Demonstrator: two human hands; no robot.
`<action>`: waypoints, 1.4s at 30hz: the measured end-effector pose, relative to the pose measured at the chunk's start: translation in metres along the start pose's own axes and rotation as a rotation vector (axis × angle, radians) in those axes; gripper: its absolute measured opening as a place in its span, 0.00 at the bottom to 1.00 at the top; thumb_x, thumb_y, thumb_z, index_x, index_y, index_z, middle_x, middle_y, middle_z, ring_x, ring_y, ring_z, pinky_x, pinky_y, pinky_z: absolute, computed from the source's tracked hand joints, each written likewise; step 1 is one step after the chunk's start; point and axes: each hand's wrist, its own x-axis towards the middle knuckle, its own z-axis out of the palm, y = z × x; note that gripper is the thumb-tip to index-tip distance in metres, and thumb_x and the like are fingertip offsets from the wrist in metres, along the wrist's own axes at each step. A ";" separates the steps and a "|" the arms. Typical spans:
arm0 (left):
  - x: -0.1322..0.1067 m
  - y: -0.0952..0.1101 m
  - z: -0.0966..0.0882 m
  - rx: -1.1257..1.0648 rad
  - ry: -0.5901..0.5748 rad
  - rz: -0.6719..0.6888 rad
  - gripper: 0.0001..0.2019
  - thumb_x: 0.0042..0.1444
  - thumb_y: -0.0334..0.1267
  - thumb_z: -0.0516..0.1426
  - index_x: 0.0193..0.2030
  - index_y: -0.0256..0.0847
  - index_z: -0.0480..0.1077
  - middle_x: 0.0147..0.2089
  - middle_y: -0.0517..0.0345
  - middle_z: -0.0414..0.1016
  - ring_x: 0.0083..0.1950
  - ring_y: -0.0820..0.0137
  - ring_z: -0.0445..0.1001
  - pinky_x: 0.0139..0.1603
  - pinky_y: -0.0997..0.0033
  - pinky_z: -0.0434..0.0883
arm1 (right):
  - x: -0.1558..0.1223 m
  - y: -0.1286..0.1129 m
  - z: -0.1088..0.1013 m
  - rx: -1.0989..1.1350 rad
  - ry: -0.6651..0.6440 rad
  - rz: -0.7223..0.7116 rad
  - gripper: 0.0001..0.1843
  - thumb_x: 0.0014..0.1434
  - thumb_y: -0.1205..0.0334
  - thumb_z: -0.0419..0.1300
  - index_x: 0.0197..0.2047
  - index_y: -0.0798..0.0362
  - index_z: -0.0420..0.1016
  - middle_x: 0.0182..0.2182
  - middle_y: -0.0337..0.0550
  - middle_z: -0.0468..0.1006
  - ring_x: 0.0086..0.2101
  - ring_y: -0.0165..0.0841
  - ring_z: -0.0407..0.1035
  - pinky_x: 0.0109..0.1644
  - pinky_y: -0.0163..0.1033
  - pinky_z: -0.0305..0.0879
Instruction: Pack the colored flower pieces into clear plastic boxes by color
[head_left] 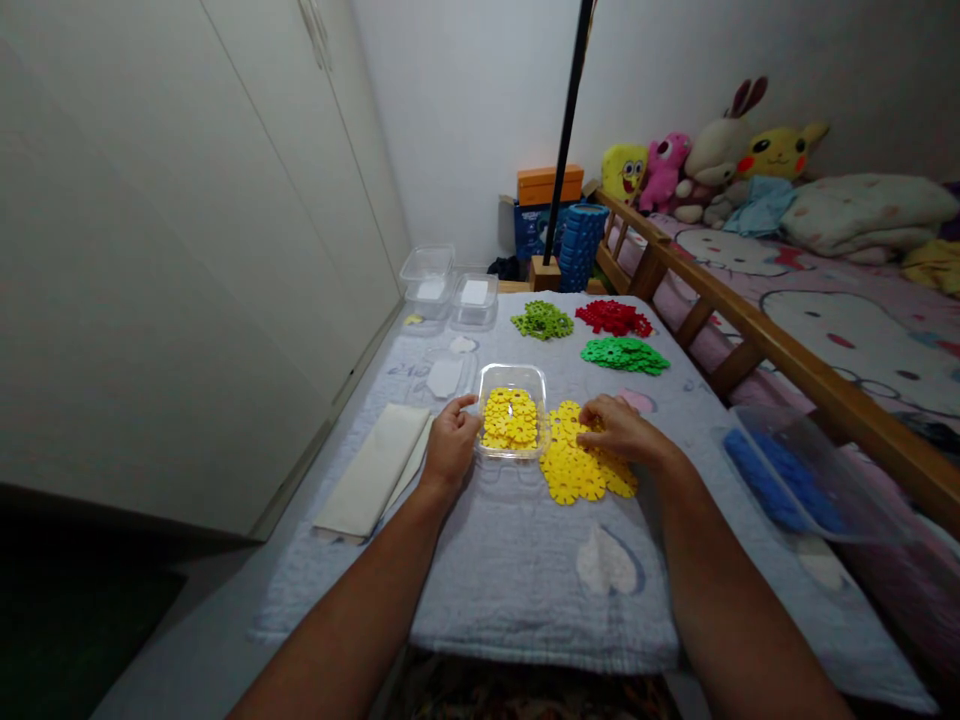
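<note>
Yellow discs point(511, 425): sat partly in the clear box point(513, 374) and partly in a loose pile point(568, 478) on the cloth point(495, 590), just right of it. Had the left hand point(452, 440) curled against the box's left side, touching, but honestly couldn't tell if clamped on the wall or just bracing. Had the right hand point(621, 428) down on the pile, fingers bent; couldn't tell whether pinched on a disc or apart. Looked like the picking-up step, box only partly loaded, judging by all the loose ones. Would next need, I'd guess-free, a clean pinch on those flat, overlapping discs, plus a steady box. Also spotted lime point(541, 321), red point(613, 318) and green piles point(625, 355) further back.
</note>
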 end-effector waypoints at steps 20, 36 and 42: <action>0.000 0.003 0.001 -0.059 -0.003 0.016 0.22 0.47 0.40 0.59 0.50 0.36 0.73 0.20 0.72 0.55 0.21 0.77 0.54 0.24 0.77 0.51 | 0.005 -0.081 0.013 0.282 0.423 -0.272 0.04 0.59 0.65 0.62 0.32 0.50 0.76 0.32 0.43 0.80 0.39 0.38 0.69 0.49 0.45 0.59; -0.002 0.006 0.001 -0.021 0.008 0.028 0.22 0.47 0.40 0.59 0.50 0.35 0.73 0.20 0.72 0.56 0.21 0.76 0.53 0.24 0.76 0.51 | -0.009 -0.047 -0.021 0.115 0.103 -0.170 0.05 0.59 0.63 0.60 0.32 0.51 0.76 0.34 0.45 0.77 0.37 0.37 0.70 0.44 0.42 0.64; -0.003 0.008 0.001 -0.048 0.013 0.019 0.23 0.47 0.40 0.59 0.50 0.34 0.72 0.20 0.72 0.56 0.22 0.76 0.53 0.25 0.75 0.52 | -0.037 -0.061 -0.011 -0.119 -0.221 -0.138 0.34 0.45 0.52 0.74 0.54 0.51 0.74 0.53 0.53 0.74 0.53 0.49 0.65 0.56 0.51 0.61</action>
